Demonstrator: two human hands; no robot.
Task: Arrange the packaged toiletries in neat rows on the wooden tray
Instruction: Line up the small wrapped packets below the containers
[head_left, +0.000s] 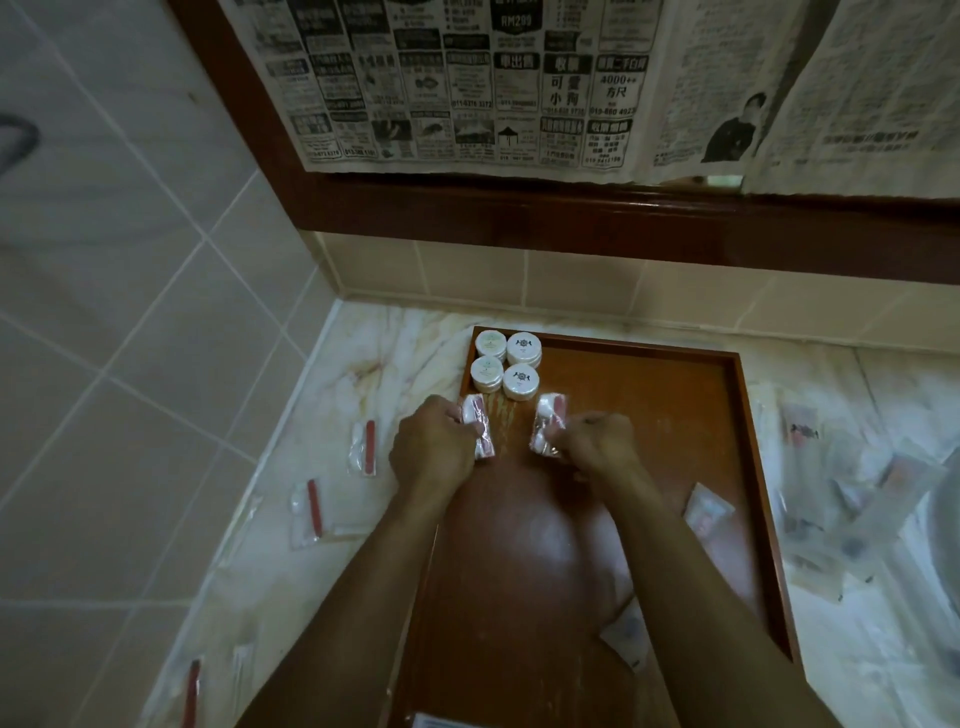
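A wooden tray (675, 405) lies on the marble counter. Several round white soap packs (506, 365) stand in two rows in its far left corner. Just in front of them, my left hand (434, 447) grips a clear packet with a red strip (480, 428) at the tray's left edge. My right hand (597, 449) pinches a second such packet (548, 425) a little to the right. Both packets rest on the tray floor. Two more clear packets (707, 512) lie on the tray near my right forearm, one partly hidden.
Loose red-strip packets (363, 448) lie on the counter (374, 343) left of the tray. A heap of clear packets (852, 499) sits to the right beside a basin's rim (943, 530). Tiled wall stands to the left, a newspaper-covered mirror frame (571, 208) behind.
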